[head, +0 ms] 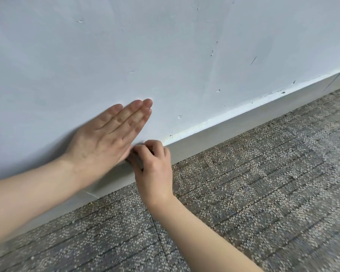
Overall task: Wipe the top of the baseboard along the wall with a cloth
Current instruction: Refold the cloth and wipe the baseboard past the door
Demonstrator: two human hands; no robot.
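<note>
A grey baseboard [243, 125] runs along the foot of a white wall [165, 46], rising from lower left to upper right. Its top edge carries white paint and dark specks. My left hand [104, 138] lies flat on the wall just above the baseboard, fingers straight and together. My right hand [153, 169] is curled at the baseboard's top edge, right beside the left hand. Its fingers pinch a small dark grey cloth [134, 160], which is mostly hidden under them. Both forearms are bare.
Speckled grey carpet tiles [253, 193] cover the floor up to the baseboard. The wall has small chips and scuffs, and a thin dark scratch [253, 60] toward the right. The baseboard carries on to the right edge of the view.
</note>
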